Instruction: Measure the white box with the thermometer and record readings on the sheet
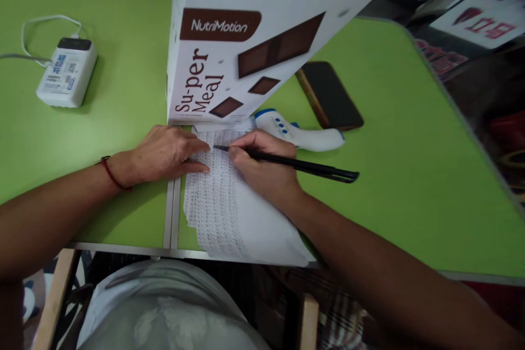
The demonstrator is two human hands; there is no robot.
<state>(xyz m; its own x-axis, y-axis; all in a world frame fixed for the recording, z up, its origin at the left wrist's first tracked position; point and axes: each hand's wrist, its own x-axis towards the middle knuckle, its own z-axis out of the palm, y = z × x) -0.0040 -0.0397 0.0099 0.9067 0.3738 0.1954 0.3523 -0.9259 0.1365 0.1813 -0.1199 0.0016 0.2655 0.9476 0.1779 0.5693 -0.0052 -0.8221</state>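
A stack of white paper sheets (221, 213), its left part covered in rows of handwriting, lies on the green table in front of me. My right hand (266, 164) grips a black pen (307, 165), with the tip at the written rows near the top of the top sheet. On the left edge of the paper rests my left hand (172, 153), thumb and forefinger stretched out and apart, holding nothing. Just beyond both hands a white NutriMotion box (221, 71) stands upright. Beside my right hand lies a white and blue infrared thermometer (303, 134).
A dark phone (332, 93) lies right of the box. At the left sits a white device with cables (68, 71). The green table (418, 186) has a metal seam left of the paper and a metal front edge. Dark clutter stands beyond its right side.
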